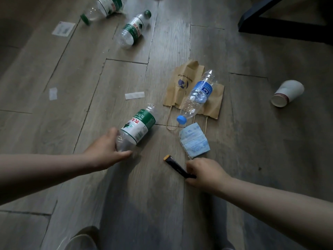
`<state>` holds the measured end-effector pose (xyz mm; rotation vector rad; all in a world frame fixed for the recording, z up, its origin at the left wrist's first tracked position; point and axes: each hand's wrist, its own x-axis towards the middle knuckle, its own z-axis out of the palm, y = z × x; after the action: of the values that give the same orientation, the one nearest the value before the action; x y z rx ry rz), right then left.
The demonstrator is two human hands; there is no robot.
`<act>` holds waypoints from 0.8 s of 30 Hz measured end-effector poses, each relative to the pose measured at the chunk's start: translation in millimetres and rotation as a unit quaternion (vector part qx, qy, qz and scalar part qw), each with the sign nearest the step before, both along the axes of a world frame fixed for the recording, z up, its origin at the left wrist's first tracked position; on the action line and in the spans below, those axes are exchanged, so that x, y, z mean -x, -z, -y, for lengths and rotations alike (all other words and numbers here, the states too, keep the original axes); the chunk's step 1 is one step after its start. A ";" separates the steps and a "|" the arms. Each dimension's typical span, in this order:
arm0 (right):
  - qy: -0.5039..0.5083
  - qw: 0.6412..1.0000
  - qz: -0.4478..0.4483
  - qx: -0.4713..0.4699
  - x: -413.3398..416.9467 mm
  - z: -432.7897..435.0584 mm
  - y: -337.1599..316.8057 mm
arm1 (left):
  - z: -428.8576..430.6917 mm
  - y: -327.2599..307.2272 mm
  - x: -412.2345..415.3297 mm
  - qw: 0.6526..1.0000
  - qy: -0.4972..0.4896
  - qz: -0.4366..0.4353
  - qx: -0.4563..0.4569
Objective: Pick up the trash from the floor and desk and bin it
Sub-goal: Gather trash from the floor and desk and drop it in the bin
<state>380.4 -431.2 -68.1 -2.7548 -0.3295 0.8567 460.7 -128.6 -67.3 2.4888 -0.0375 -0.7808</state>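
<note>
1. Clear plastic bottle with green-and-white label (137, 128) lies on the floor (72, 105), pointing away rightward; your left hand (106, 150) grips its near end.
2. Crumpled pale-blue packet (194, 140) lies just beyond your right hand (205, 173).
3. That hand pinches a thin black orange-tipped stick (177, 167).

You count four bottles on the floor: three green bottles (137, 127) (133, 29) (106, 6) and one blue bottle (200, 94). You also count three white slips (63, 28) (53, 93) (134, 95), one bag (182, 83), one packet (194, 141), one cup (288, 92) and one black stick (175, 166).
</note>
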 end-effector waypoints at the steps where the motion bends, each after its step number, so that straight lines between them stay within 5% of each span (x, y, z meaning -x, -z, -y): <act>1: 0.020 1.000 0.006 -0.014 -0.9 2.2 -0.5 | 0.4 2.0 -1.1 1.000 -0.001 -0.005 -0.003; 7: 0.161 0.979 0.110 -0.059 -19.7 18.6 -10.7 | 5.3 9.2 -4.4 1.000 -0.015 -0.007 -0.002; 12: 0.212 0.966 0.147 0.017 -36.6 23.0 -10.8 | 6.0 12.0 -4.0 1.000 -0.016 -0.004 -0.007; 18: 0.201 0.978 0.057 0.013 -46.3 19.6 -0.8 | 8.1 12.7 -5.5 1.000 -0.010 -0.002 -0.011; 24: 0.190 0.979 0.077 0.005 -40.3 16.1 7.7 | 13.2 11.9 -7.7 1.000 -0.010 -0.008 -0.009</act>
<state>420.7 -447.3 -75.8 -2.7631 0.1732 0.5503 468.4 -141.8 -79.2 2.4959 -0.0004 -0.7949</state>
